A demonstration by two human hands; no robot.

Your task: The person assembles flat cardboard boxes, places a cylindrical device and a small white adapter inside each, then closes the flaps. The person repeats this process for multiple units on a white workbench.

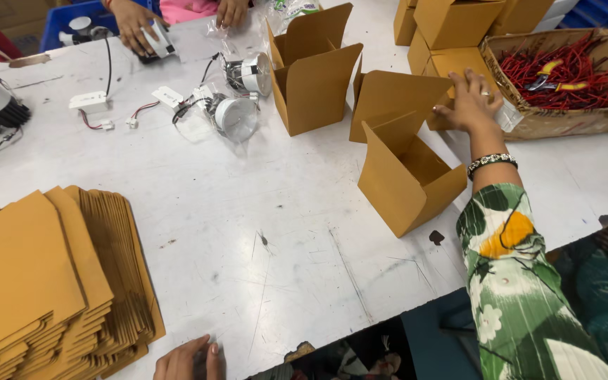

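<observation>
Head view shows the right hand (pixel 471 100) stretched out to the far right, fingers spread and flat on a folded brown cardboard box (pixel 397 105) that stands open on the white table (pixel 283 211); the hand presses on it and is not closed around it. The left hand (pixel 190 360) rests at the near edge of the table, fingers loosely together and holding nothing, just beside a fanned stack of flat cardboard blanks (pixel 58 281).

Judging from this, steadying that box works best with an even palm on the top flap, so the thin walls do not buckle, and with care not to knock the nearer open box (pixel 406 179) that sits just beside the wrist.

Both boxes are plain brown card, square, with upright flaps and crisp folds; they look light and easy to tip. A third open box (pixel 314 74) stands further left.

Past the hand lies a woven basket (pixel 564 119) of red wires. On the far left, small round lamps (pixel 237 116) in clear bags lie near another person's hands (pixel 135 24).
</observation>
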